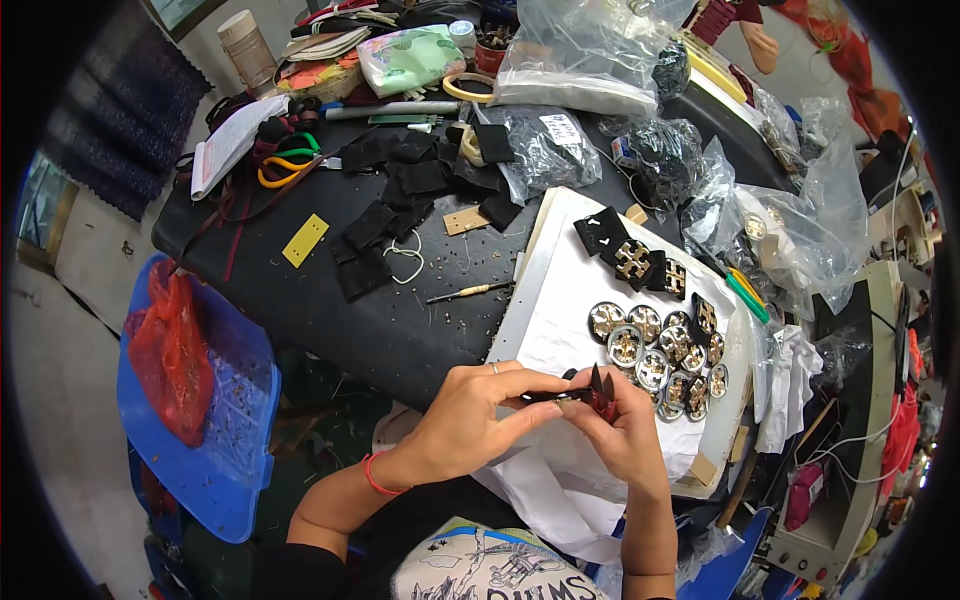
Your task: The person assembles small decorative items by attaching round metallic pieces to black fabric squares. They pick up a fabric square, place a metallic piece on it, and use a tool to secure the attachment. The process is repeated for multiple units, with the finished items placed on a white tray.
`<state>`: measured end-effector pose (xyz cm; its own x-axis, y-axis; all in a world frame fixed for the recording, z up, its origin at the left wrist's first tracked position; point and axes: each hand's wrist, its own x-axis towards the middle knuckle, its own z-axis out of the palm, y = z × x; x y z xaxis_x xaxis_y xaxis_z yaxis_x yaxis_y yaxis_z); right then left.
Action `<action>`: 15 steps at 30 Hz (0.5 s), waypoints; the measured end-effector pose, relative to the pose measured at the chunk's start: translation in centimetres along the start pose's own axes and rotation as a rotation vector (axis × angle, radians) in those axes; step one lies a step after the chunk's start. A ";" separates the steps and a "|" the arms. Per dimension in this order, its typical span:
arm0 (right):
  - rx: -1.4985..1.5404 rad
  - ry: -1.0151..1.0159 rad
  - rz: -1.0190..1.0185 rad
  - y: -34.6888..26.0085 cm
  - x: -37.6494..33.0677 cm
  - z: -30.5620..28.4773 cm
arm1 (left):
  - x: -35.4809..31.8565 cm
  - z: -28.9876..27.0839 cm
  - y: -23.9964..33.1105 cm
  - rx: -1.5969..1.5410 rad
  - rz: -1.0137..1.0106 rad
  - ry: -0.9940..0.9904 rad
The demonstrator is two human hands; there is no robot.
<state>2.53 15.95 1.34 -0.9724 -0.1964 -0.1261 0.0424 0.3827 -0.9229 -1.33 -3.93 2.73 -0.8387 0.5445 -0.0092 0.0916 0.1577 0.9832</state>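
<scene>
My left hand [465,420], with a ring and a red wrist cord, pinches a small dark piece [545,397] with a metallic part between thumb and fingers. Its exact kind is hard to make out. Closed around small thread snips [603,388] with dark pointed blades, my right hand [630,435] meets the left one. The blades point upward, beside the dark piece. Just beyond my right hand, several round metal buckles [652,368] lie on a white board [560,270]. Gold cross-shaped ornaments on black fabric squares [632,260] rest farther back on it.
Black fabric pieces [370,235], a thin awl-like tool [470,291] and a yellow card [304,240] lie on the black tabletop [300,290]. Clear plastic bags [590,50] crowd the back and right. At left stands a blue plastic chair [245,430] with a red bag [175,360].
</scene>
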 end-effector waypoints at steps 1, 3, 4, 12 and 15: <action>0.068 0.125 -0.017 -0.2 0.0 0.5 | 0.0 0.1 -0.3 -0.070 -0.006 0.035; 0.203 0.377 -0.052 -0.9 0.0 2.3 | 0.0 0.9 -1.1 -0.208 -0.017 0.103; 0.205 0.489 -0.072 -1.7 -0.1 2.8 | 0.1 1.4 -1.5 -0.413 -0.008 0.169; -0.326 0.386 -0.300 -2.9 -2.0 1.2 | -0.6 3.2 -1.9 -0.681 -0.057 0.046; -0.273 0.313 -0.273 -2.8 -2.4 1.1 | -0.3 1.5 -1.2 -0.473 -0.159 -0.048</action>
<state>5.01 14.37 3.79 -0.9637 -0.0574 0.2607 -0.2440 0.5858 -0.7729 -0.38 -3.08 1.29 -0.7958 0.5832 -0.1634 -0.2985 -0.1430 0.9436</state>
